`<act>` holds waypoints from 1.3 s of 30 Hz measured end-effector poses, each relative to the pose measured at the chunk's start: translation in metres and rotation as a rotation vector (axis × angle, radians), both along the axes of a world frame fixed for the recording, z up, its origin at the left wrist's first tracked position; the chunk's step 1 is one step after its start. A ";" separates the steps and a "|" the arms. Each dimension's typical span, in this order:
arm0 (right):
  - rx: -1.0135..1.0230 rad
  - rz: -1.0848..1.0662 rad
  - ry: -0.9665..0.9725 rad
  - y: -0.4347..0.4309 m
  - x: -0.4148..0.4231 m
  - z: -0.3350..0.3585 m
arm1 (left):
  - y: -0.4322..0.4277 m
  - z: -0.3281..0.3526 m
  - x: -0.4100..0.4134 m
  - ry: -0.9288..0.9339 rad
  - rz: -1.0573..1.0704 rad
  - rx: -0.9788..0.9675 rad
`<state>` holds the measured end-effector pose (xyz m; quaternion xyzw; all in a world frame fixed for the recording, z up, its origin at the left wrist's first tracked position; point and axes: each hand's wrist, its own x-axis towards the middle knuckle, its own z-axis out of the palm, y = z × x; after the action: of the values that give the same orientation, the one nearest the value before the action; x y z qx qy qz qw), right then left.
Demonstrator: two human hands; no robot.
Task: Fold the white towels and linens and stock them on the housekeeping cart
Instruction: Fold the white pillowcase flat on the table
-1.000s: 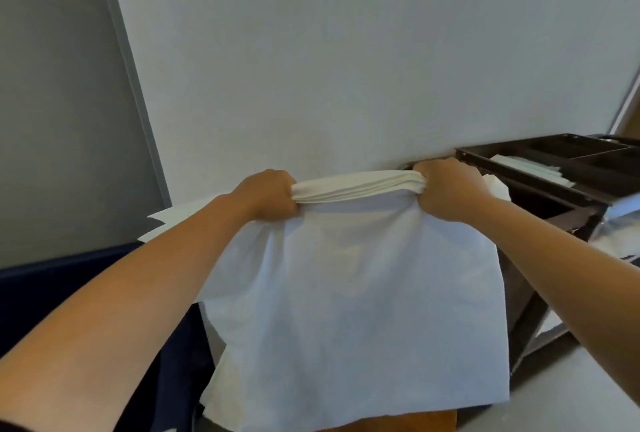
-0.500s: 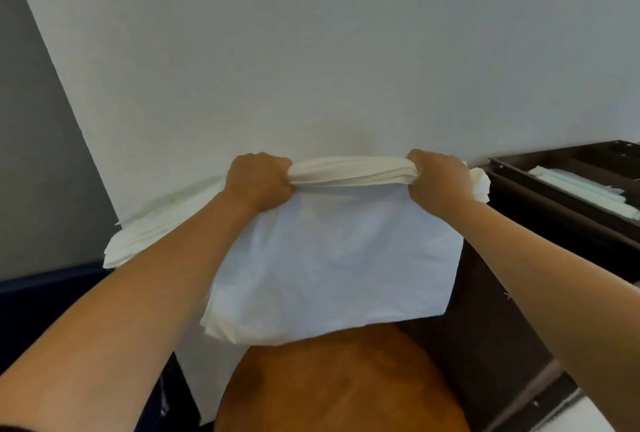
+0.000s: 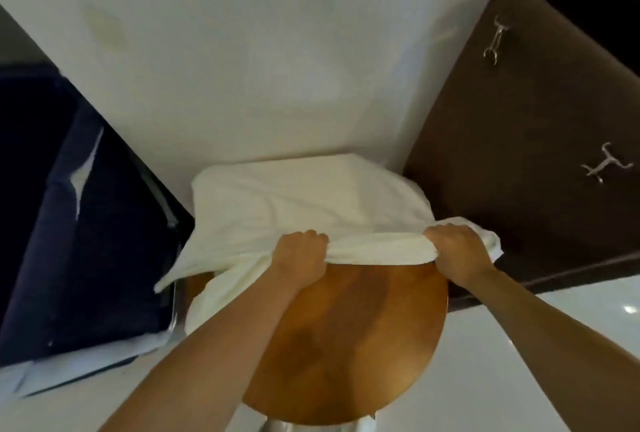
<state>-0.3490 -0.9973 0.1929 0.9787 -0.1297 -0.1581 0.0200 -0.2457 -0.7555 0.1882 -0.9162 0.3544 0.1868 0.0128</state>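
Linen [image 3: 304,203], white, covers 12 o'clock half of round table [image 3: 363,345]; left hand [image 3: 301,255] & right hand [image 3: 457,251] grip its bunched edge at 9 & 3 o'clock.

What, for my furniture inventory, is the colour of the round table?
The round table is orange-brown wood; the head view shows it.

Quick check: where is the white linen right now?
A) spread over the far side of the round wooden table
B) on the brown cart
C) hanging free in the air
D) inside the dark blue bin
A: the white linen lies over the far side of the round wooden table, left hand and right hand gripping its bunched near edge.
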 end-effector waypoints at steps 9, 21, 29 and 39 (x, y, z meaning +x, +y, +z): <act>0.095 0.048 0.081 0.003 -0.085 -0.110 | -0.002 -0.105 -0.092 0.133 0.134 0.092; 0.160 0.265 0.100 0.083 -0.046 -0.126 | 0.016 -0.125 -0.108 0.021 0.131 0.044; 0.159 0.342 0.097 0.081 -0.048 -0.125 | 0.056 -0.142 -0.109 -0.111 0.119 0.041; 0.143 0.351 0.104 0.097 -0.031 -0.120 | 0.095 -0.148 -0.076 -0.152 0.407 0.009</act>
<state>-0.3796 -0.9006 0.0729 0.9757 0.0558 -0.2113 -0.0159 -0.3218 -0.6608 0.0407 -0.9802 0.1591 0.1175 0.0057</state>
